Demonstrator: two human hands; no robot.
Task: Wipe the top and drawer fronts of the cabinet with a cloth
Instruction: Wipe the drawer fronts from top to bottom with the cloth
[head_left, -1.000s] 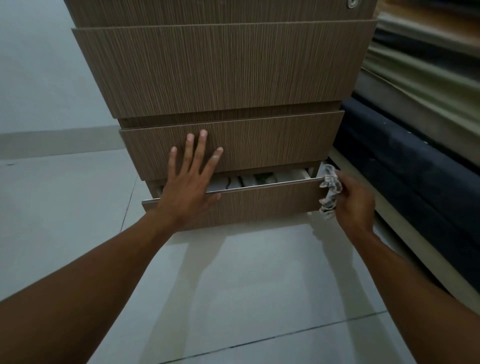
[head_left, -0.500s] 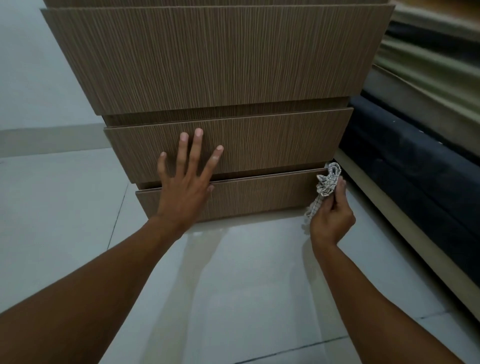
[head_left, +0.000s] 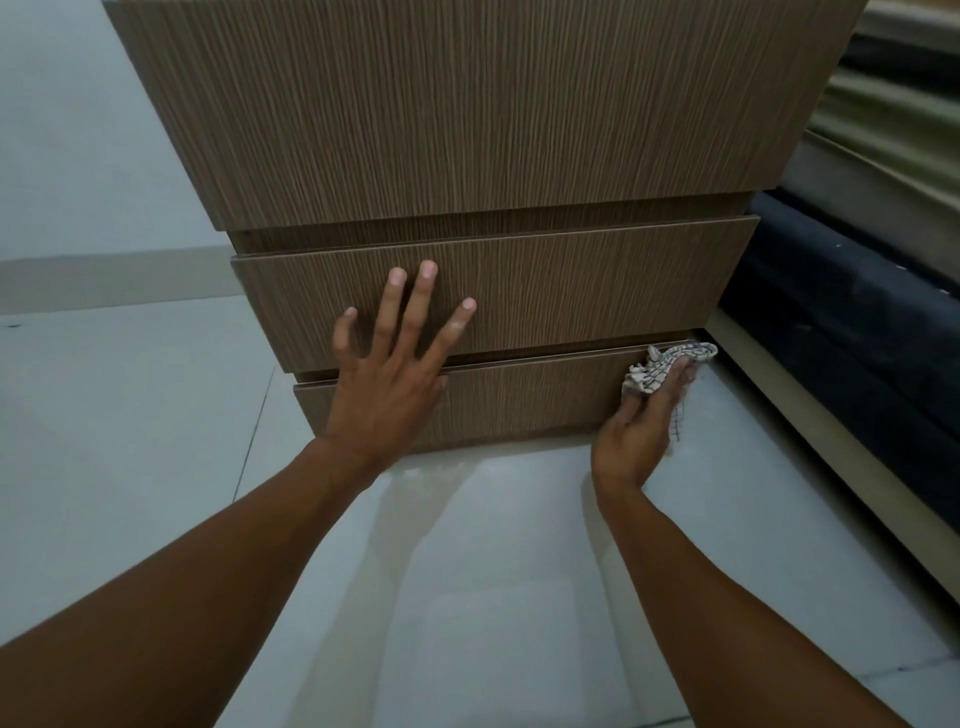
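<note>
Hands first: left hand (head_left: 384, 384) is lying flat on the front of the cabinet (head_left: 467, 130), fingers straight and spread, holding nothing. Its fingertips are resting on the mid drawer front (head_left: 571, 291) and its palm is covering the seam above the btm drawer front (head_left: 519, 400), on the cabinet's left half. It's prob. bracing the body and keeping the drawers pushed in while the other hand is working.

Moving right, the btm front is sitting closed, just above the pale tiled floor (head_left: 467, 571) in front of the cabinet.

At the cabinet's lower right corner, right hand (head_left: 636, 431) is pressing the checked cloth (head_left: 660, 371) against the btm front w/ fingers mostly straight over it; a loose end is hanging beside the palm. Thumb can't be seen. The cloth is bunched, likely giving a thicker pad for a sideways stroke.

Right of the cabinet, a dark padded edge (head_left: 831, 338) is crowding that corner.
</note>
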